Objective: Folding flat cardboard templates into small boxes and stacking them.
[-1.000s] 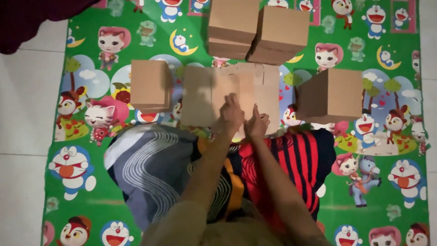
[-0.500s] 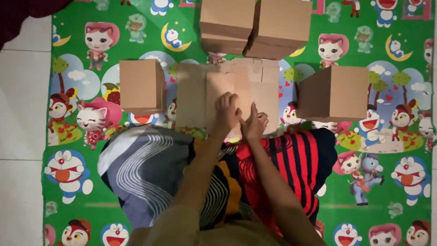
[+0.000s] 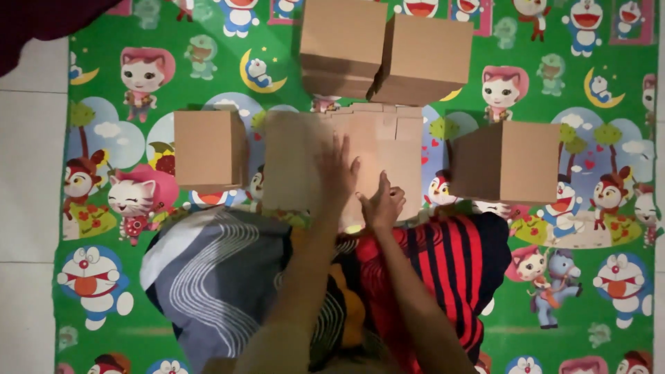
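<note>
A flat, unfolded cardboard sheet [image 3: 298,159] lies on the cartoon play mat in front of my legs. My left hand [image 3: 337,173] rests on it palm down with fingers spread, near its middle. My right hand [image 3: 382,204] sits beside it at the sheet's near edge, fingers curled against the cardboard. Whether the right hand pinches the sheet is hard to tell. My legs are covered by patterned grey cloth [image 3: 222,277] and red-and-black striped cloth [image 3: 443,270].
Folded cardboard boxes stand around the sheet: one at the left [image 3: 208,149], one at the right [image 3: 512,163], two at the back [image 3: 343,45] [image 3: 426,59]. The green play mat [image 3: 568,298] covers the floor; white tiles [image 3: 28,173] lie to the left.
Both hands have slid slightly forward over the flat cardboard, and the left hand's fingers have spread out. The view has shifted down a little.
</note>
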